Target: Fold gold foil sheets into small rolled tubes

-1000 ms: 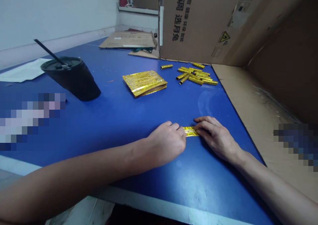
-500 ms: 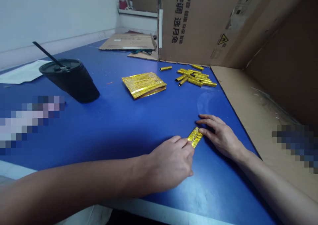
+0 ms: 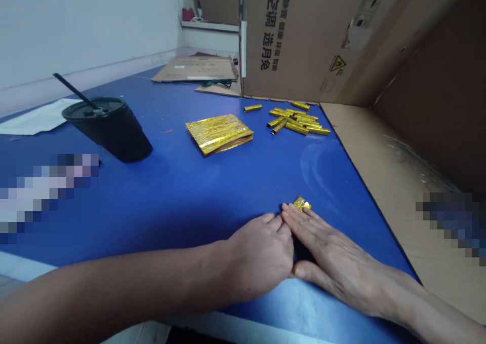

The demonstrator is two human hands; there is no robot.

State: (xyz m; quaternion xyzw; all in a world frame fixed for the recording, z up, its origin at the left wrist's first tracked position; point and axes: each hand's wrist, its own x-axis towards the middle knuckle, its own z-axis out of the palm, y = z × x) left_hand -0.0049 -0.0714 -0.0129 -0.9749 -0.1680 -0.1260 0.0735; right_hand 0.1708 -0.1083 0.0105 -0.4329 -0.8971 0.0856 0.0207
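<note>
A small gold foil piece lies on the blue table, and only its far end shows past my fingers. My left hand is closed on its near end, with the fingers curled under and their tips hidden. My right hand is open, its fingers stretched flat over the foil piece and touching the left hand's fingers, the thumb apart. Farther off sits a flat stack of gold foil sheets. Beyond and to the right is a loose pile of folded gold foil strips.
A dark cup with a straw stands on the left, near a white paper. A large cardboard box rises behind the strips, and cardboard borders the table's right edge. Flat cardboard lies at the back.
My right hand has moved from the far end of the gold foil piece nearer to me, now flat over it and against my left hand. My left hand has hardly moved.
</note>
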